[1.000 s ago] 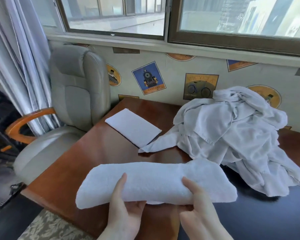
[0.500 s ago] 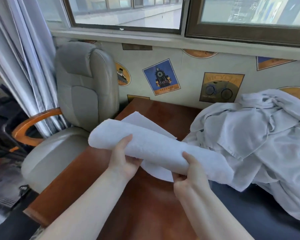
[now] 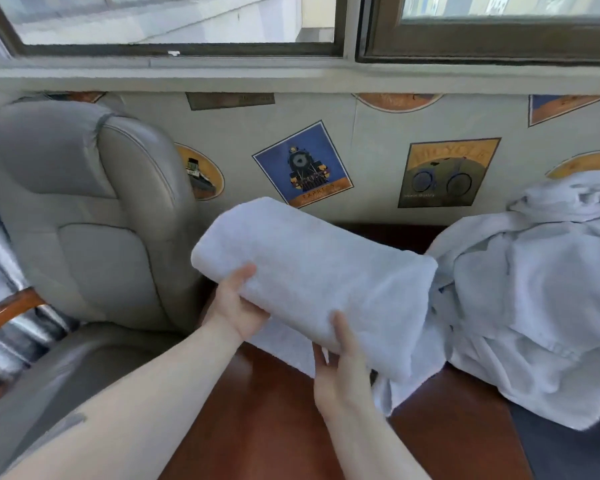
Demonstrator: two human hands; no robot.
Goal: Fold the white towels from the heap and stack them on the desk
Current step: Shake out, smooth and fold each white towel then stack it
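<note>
Left hand (image 3: 234, 308) and right hand (image 3: 342, 370) grip folded towel (image 3: 312, 282); thumbs on top, fingers beneath.

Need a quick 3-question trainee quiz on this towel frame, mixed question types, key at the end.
1. True or false: both hands grip the folded towel.
2. Which lies partly hidden under the held towel? A) a flat folded towel B) a book C) a cup
3. On which side of the desk is the heap?

Key:
1. True: left hand and right hand each have the thumb on top.
2. A
3. The right side, opposite the chair.
</note>
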